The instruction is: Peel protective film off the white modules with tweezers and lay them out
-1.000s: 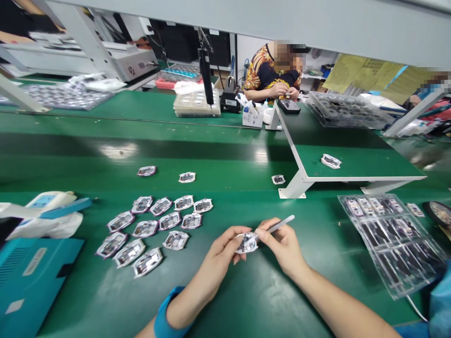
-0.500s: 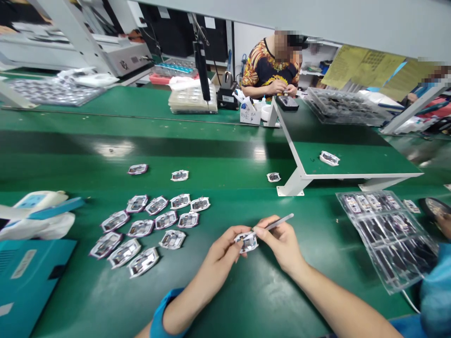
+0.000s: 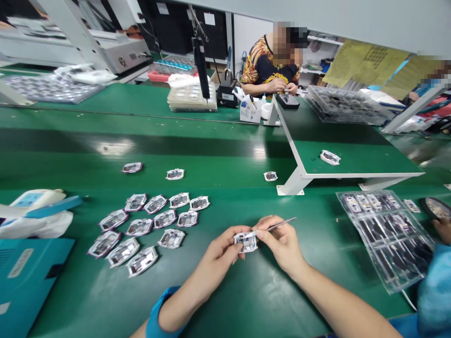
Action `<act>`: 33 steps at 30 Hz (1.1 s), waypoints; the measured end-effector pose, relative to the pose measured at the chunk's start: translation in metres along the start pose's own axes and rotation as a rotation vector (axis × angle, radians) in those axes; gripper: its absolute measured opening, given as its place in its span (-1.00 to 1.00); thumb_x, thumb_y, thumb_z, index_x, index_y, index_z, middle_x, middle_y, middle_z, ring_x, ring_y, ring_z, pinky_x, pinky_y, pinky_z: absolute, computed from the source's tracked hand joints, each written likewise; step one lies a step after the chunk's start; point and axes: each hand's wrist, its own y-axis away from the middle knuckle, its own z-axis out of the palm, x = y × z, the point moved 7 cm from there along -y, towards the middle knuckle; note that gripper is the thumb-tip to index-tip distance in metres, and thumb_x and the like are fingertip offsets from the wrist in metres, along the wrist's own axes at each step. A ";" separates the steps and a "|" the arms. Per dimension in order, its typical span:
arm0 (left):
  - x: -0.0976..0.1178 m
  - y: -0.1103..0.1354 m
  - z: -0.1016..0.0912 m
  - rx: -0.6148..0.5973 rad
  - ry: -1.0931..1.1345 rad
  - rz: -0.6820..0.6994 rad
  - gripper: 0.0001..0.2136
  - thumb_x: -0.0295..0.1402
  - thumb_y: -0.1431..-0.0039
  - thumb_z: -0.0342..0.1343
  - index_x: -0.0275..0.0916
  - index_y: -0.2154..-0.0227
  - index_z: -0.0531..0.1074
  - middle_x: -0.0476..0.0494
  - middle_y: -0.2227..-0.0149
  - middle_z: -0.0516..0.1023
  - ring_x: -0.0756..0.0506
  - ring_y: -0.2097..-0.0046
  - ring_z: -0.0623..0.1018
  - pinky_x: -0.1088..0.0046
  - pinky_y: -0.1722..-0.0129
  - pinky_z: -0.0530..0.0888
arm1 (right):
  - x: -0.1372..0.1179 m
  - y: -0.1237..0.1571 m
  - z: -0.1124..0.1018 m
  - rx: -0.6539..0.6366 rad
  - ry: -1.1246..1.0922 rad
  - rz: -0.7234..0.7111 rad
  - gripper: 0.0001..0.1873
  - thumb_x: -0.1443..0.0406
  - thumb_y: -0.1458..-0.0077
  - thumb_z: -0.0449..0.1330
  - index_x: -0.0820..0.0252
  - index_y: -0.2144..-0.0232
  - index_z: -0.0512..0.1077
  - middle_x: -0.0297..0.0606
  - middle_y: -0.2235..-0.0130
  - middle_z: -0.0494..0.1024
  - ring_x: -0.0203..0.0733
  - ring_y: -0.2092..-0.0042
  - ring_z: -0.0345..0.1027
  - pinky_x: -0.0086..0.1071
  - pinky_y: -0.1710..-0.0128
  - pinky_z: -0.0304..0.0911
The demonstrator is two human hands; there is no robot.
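My left hand (image 3: 225,247) grips a small white watch-like housing (image 3: 251,244) by its left end, thumb on top. A circuit board shows inside the housing. My right hand (image 3: 276,239) pinches a slim flat grey tool (image 3: 284,223) between thumb and fingers. The tool's back end sticks out up to the right, and its front end lies at the top edge of the housing; exact contact is hard to make out. To the left of my hands, several similar housings (image 3: 171,238) lie in loose rows, some with purple rims.
A clear compartment tray (image 3: 373,244) holds several parts at right, near another person's hand (image 3: 442,230). Three housings, one being a white housing (image 3: 270,176), sit on the far green strip. A raised shelf (image 3: 355,176) stands beyond; a teal case (image 3: 31,281) is at left. A co-worker (image 3: 269,70) sits opposite.
The tool in my right hand has turned, showing a thinner edge, with its back end slightly lower. The three housings on the far strip have shifted a little left.
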 end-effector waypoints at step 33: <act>-0.004 0.000 -0.002 0.104 0.136 -0.045 -0.62 -0.02 -0.08 0.17 -0.31 0.33 0.48 0.01 0.60 0.45 0.01 0.53 0.37 0.54 0.55 0.27 | -0.001 0.003 0.000 0.052 0.052 -0.054 -0.94 0.27 -0.05 0.35 0.10 0.40 0.53 -0.29 0.36 0.58 -0.19 0.31 0.48 -0.37 0.32 0.41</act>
